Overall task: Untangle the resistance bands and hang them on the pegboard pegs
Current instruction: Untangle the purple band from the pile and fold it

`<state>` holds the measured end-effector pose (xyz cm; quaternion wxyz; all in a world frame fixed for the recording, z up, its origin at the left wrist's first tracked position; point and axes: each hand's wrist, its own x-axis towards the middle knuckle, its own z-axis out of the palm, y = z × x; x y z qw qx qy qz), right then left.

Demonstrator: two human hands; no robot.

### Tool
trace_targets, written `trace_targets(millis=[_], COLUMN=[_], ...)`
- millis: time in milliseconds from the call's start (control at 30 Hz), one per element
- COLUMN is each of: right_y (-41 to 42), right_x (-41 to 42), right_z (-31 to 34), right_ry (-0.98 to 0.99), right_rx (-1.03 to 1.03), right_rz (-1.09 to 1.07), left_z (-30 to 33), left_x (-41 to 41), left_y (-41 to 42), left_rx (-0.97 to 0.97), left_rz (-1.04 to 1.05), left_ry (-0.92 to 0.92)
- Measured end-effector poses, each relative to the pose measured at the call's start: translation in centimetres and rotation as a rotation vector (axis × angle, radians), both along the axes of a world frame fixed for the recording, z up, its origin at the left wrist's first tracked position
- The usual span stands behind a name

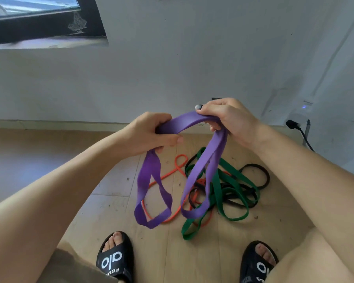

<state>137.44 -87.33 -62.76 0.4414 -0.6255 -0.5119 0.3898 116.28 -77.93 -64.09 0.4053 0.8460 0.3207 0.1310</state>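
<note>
Both the left hand and the right hand grip the purple band, lifted clear above the tangled pile on the floor. Green, orange and black bands are not yet separated, nothing looks hung, and no pegboard is in view. The wall stands just beyond the pile; bare floor lies left of it.

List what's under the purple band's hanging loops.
Under the purple band, held by the left hand and right hand, an orange band, green band and black band lie tangled on the wood floor. Their crossings behind the purple loops are hidden.
</note>
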Motion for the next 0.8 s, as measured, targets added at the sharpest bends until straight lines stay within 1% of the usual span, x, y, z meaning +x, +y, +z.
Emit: trace_targets(millis=[67, 167, 233, 300, 333, 367, 433, 533, 633, 700, 800], right_y=[0.2, 0.3, 0.4, 0.6, 0.7, 0.7, 0.7, 0.6, 0.8, 0.9, 1.0], right_x=[0.1, -1.6, -3.1, -4.0, -4.0, -3.9, -3.8, -3.7, -3.3, -2.6, -1.6], right_z=[-0.5, -1.0, -1.2, -1.3, -1.3, -1.1, -0.7, -0.4, 0.1, 0.3, -0.1], right_ry=[-0.052, -0.069, -0.19, -0.328, -0.338, -0.3, -0.159, -0.005, 0.094, 0.106, 0.062], right_rx=[-0.021, -0.042, -0.012, 0.028, 0.042, 0.05, 0.075, 0.113, 0.162, 0.178, 0.151], right_rz=[0.025, 0.121, 0.14, 0.097, 0.082, 0.082, 0.088, 0.054, -0.027, -0.066, -0.071], left_z=[0.4, 0.5, 0.6, 0.8, 0.8, 0.8, 0.5, -0.2, -0.7, -0.4, -0.2], left_x=[0.0, 0.5, 0.6, 0.6, 0.5, 0.4, 0.1, 0.0, 0.0, 0.0, 0.1], left_y=[-0.4, -1.4, -1.8, -2.1, -2.1, -2.0, -1.6, -1.5, -1.0, -0.8, -0.6], left_rx=[-0.013, 0.042, 0.055, 0.044, 0.037, 0.018, -0.039, -0.072, -0.103, -0.115, -0.005], left_rz=[-0.027, -0.069, -0.083, -0.089, -0.086, -0.085, -0.091, -0.147, -0.16, -0.143, -0.011], left_ry=[0.014, 0.032, 0.034, 0.022, 0.006, -0.013, -0.022, 0.084, 0.101, 0.089, 0.107])
